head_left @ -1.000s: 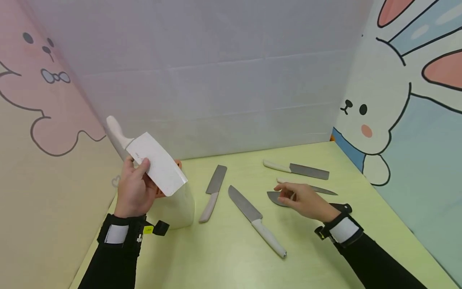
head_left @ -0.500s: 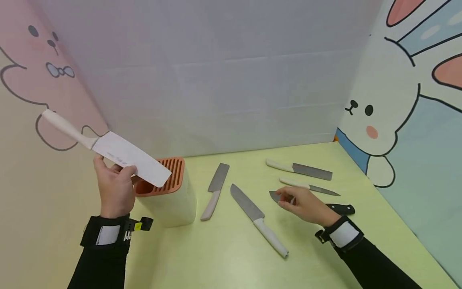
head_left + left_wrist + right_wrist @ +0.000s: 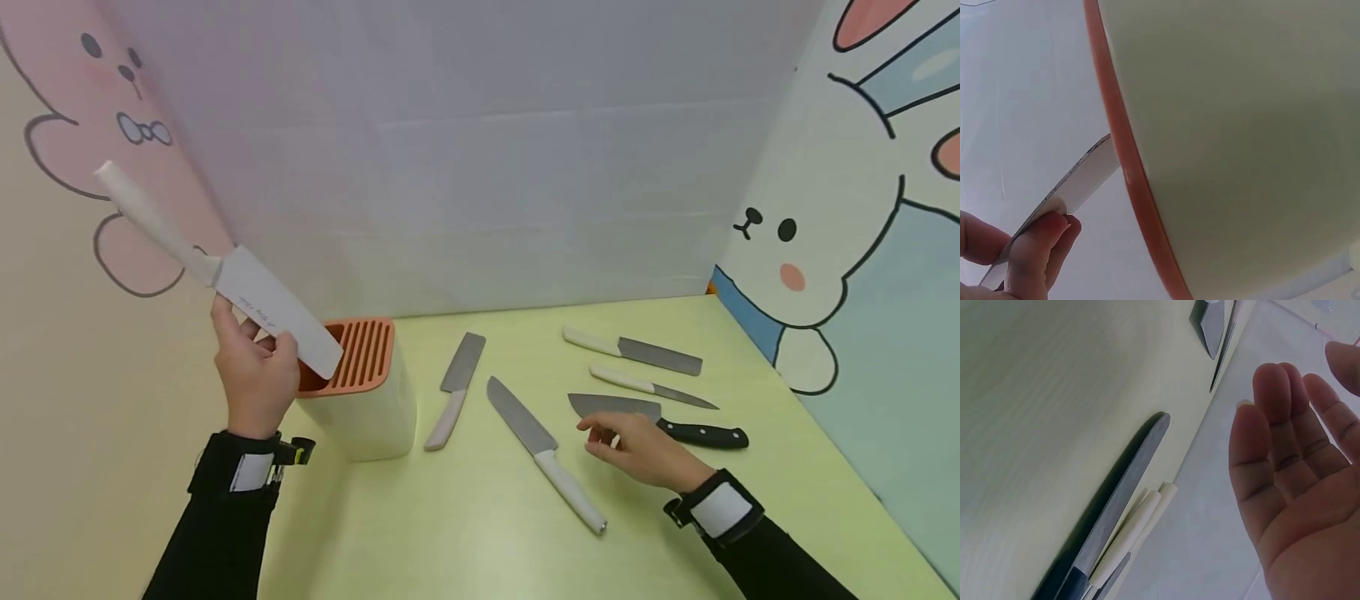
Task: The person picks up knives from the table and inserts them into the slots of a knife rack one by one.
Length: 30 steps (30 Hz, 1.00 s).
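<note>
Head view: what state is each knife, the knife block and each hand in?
Left hand: pinching the large cleaver by its blade.
Large cleaver: tilted, handle up, tip at the block's top; whether inside is unclear.
Knife block: upright, slots facing up.
Small cleaver: flat on the table.
White-handled chef's knife: flat.
Rectangular-bladed knife: flat.
Paring knife: flat.
Black-handled knife: flat, partly hidden.
Right hand: empty, fingers loosely bent.

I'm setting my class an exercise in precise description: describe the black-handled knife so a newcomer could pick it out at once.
On the pale green table, look well right of the orange-topped knife block, to the person's right hand. Just beyond that hand lies a broad-bladed knife, its tip pointing left. Its black handle sets it apart from the pale-handled knives around it.
</note>
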Each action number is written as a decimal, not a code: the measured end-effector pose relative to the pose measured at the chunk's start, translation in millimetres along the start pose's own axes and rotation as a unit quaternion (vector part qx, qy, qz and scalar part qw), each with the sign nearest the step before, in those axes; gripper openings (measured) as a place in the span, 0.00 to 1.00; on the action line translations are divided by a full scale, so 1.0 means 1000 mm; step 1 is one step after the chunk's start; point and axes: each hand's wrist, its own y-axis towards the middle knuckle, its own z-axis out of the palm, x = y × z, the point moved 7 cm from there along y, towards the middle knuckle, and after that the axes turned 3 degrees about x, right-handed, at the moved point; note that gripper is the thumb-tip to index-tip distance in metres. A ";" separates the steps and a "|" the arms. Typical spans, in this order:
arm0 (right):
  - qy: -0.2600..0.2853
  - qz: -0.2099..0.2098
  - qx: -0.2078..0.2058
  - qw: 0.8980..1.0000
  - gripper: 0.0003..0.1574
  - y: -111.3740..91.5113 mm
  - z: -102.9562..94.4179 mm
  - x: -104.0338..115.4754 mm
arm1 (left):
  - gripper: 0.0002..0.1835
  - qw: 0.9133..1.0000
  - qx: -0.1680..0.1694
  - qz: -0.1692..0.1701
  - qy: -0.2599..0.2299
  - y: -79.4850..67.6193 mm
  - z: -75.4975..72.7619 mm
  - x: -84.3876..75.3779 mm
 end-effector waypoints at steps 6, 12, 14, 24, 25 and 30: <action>-0.004 0.003 -0.004 1.000 0.14 -0.001 -0.001 -0.002 | 0.40 0.998 -0.011 0.028 0.048 0.001 0.005 0.000; -0.002 0.008 -0.004 1.000 0.14 -0.002 0.000 -0.004 | 0.40 0.995 -0.007 0.056 0.084 0.000 0.014 0.000; -0.003 0.009 -0.006 1.000 0.14 -0.002 0.000 -0.004 | 0.40 0.995 0.001 0.056 0.087 0.001 0.019 0.002; -0.004 0.020 -0.007 1.000 0.14 -0.004 -0.002 -0.006 | 0.36 0.994 0.015 0.045 0.098 0.000 0.033 0.017; -0.004 0.022 -0.007 1.000 0.14 -0.004 -0.002 -0.007 | 0.35 0.994 0.016 0.043 0.097 0.000 0.034 0.018; 0.004 0.029 -0.005 1.000 0.14 -0.005 -0.002 -0.007 | 0.32 0.994 0.013 0.037 0.104 -0.001 0.038 0.022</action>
